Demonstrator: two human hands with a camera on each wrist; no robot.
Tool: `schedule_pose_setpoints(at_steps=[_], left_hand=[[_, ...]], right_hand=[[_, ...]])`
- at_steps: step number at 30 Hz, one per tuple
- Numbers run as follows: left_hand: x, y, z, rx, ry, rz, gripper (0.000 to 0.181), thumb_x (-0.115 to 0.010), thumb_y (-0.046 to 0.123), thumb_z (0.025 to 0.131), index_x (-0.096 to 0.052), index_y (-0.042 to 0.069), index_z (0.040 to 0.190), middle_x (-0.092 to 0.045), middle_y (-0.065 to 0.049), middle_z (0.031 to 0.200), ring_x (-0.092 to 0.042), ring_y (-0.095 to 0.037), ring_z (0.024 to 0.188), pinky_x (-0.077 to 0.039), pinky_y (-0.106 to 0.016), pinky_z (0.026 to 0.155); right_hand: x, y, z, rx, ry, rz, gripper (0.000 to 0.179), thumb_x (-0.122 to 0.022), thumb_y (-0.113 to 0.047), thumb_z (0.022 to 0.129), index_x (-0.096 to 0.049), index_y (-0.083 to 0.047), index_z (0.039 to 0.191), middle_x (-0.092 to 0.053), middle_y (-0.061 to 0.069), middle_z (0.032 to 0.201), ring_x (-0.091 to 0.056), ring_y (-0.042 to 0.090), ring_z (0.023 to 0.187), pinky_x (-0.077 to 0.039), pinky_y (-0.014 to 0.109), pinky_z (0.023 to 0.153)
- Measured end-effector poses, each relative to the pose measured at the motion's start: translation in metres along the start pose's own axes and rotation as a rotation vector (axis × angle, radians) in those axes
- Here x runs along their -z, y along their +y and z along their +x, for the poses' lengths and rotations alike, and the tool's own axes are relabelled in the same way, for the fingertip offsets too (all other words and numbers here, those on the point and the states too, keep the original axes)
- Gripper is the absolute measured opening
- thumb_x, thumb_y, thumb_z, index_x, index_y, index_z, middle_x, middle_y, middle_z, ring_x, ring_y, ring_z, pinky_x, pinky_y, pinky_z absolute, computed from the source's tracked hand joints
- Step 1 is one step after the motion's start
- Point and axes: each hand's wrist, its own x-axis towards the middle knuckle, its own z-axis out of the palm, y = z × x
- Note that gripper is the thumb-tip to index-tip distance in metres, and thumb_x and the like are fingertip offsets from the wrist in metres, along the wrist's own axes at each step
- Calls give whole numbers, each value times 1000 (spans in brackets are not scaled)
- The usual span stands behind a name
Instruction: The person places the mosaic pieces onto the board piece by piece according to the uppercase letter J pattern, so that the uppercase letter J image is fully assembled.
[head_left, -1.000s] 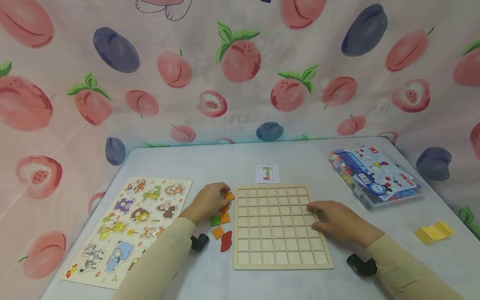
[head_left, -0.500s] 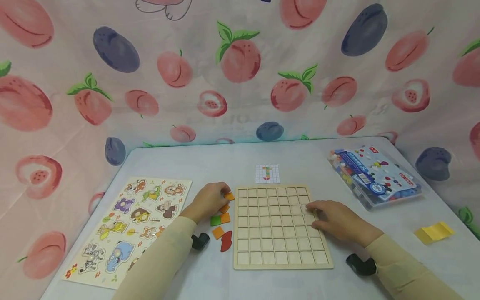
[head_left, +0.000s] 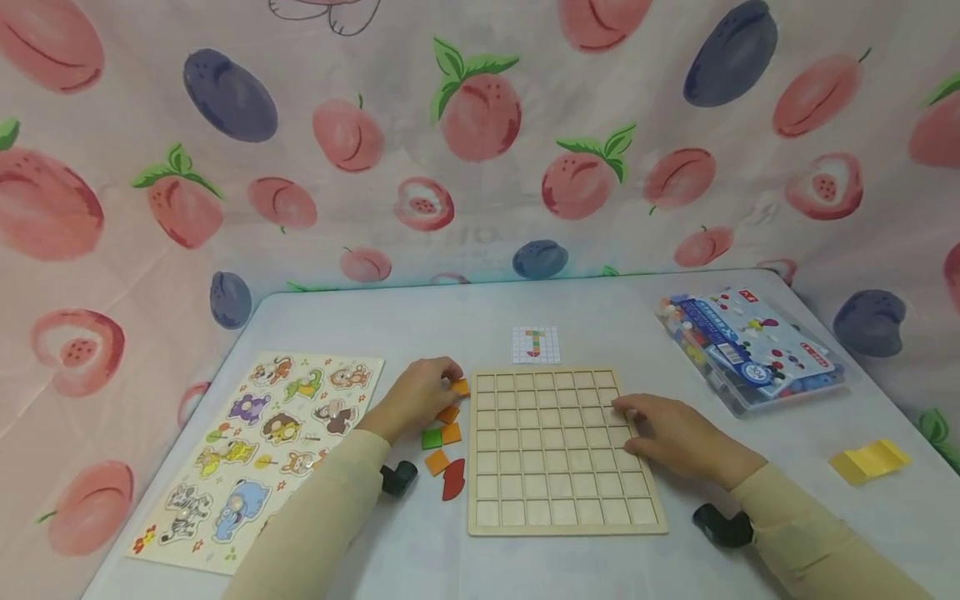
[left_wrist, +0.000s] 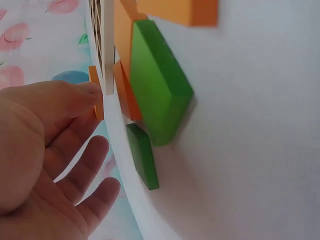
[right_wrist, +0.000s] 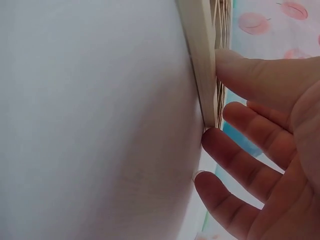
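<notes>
Between thumb and fingers, my left hand (head_left: 420, 398) pinches an orange square tile (left_wrist: 96, 94) beside the upper left corner of the wooden grid board (head_left: 566, 532). Below that hand lie more orange tiles (head_left: 437, 462), a green tile (head_left: 432, 439) and red curved pieces (head_left: 453, 480). The left wrist view shows a second green tile (left_wrist: 142, 156) on the table. My right hand (head_left: 678, 435) rests at the board's right edge, its thumb touching the frame and the other fingers loosely bent and spread.
A small pattern card (head_left: 536, 344) with a coloured figure lies behind the board. An animal puzzle board (head_left: 300, 392) is at the left. To the right are a clear plastic case (head_left: 757, 350) of colourful pieces and a yellow paper strip (head_left: 870, 462).
The head view has shifted very slightly. Both hands stay in nearly the same places, the left one still pinching the orange tile.
</notes>
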Motion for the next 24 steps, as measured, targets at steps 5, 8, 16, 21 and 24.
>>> schedule_pose_setpoints(at_steps=[5, 8, 16, 21, 24], left_hand=[[0, 5, -1, -12, -20, -14, 24, -67, 12, 94, -67, 12, 118, -64, -6, 121, -55, -24, 102, -51, -36, 93], [-1, 8, -2, -14, -35, -31, 25, -67, 11, 94, -67, 12, 120, -63, -6, 122, -54, -24, 102, -56, -30, 77], [-2, 19, 0, -49, -59, -14, 27, -68, 11, 93, -67, 12, 120, -63, -6, 124, -55, -23, 102, -53, -34, 87], [-4, 24, 0, -97, -61, 15, 26, -70, 13, 93, -68, 10, 119, -65, -6, 123, -56, -25, 112, -46, -41, 102], [-7, 26, 2, -115, -64, 14, 27, -70, 13, 93, -68, 10, 119, -66, -6, 122, -57, -24, 114, -45, -42, 103]], right_hand=[[1, 1, 1, -6, -6, 9, 61, -75, -18, 90, -50, 0, 142, -58, 19, 134, -58, 37, 119, -42, 58, 101], [1, 4, 2, -11, -14, 20, 63, -75, -18, 90, -48, 0, 144, -57, 20, 136, -56, 38, 122, -40, 58, 103], [2, 5, 4, -6, -26, 24, 62, -76, -21, 89, -51, 0, 142, -59, 18, 133, -57, 37, 119, -41, 59, 102], [3, 4, 3, -5, -27, 38, 62, -77, -21, 89, -51, 0, 142, -61, 16, 130, -58, 34, 116, -42, 58, 100], [2, 5, 3, -1, -25, 40, 61, -77, -21, 89, -51, 0, 141, -61, 15, 130, -58, 34, 116, -43, 58, 100]])
